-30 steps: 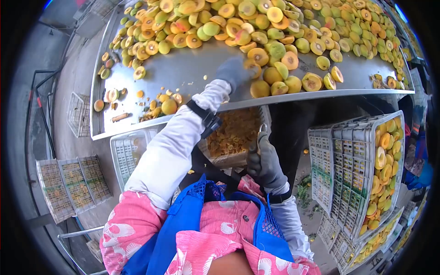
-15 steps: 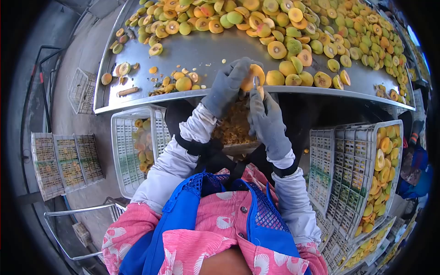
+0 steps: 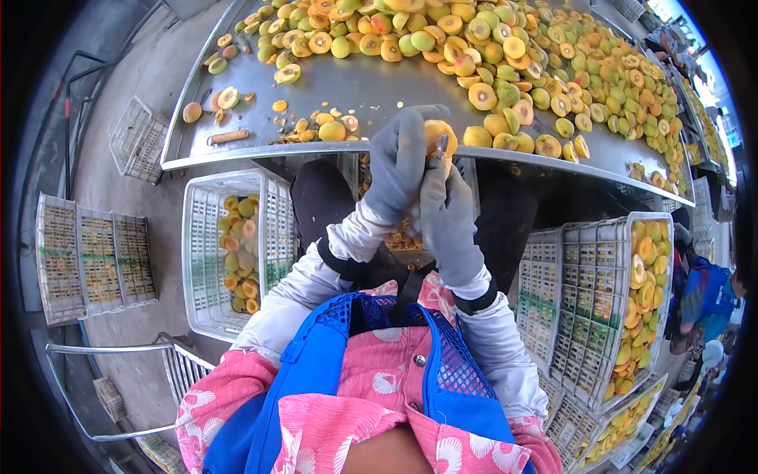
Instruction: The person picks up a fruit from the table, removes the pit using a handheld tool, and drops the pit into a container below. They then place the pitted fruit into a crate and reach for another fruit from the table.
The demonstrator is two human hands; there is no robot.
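The left hand [image 3: 399, 162], in a grey glove, is curled around a yellow-orange fruit [image 3: 439, 134], its grip pinching the fruit from the 9 o'clock side so the flesh faces the other hand. The right hand [image 3: 447, 209], gloved the same, is pressed together around a small metal tool [image 3: 442, 144] whose tip meets the fruit from about 6 o'clock; holding it short like that probably gives control over the cut. The fruit sits just off the near edge of the steel worktop [image 3: 371, 87], right above a bin of scraps [image 3: 407, 237] that lies mostly hidden behind the hands, so whatever is cut away can likely fall straight down into it.

Across the worktop, from 11 o'clock round to 2 o'clock, lies a broad heap of whole and halved fruit [image 3: 505, 55], green, yellow and orange, with a few loose pieces and bits [image 3: 324, 126] near the edge at 10 o'clock, within easy reach of the left hand. At 9 o'clock below the worktop stands a white plastic crate [image 3: 201, 253] part-filled with fruit; at 3 o'clock a grey crate [image 3: 600, 300] holds halves. Flat mesh trays [image 3: 91, 261] lie on the floor further out at 9 o'clock. A person in blue [image 3: 703, 292] is at the far 3 o'clock edge
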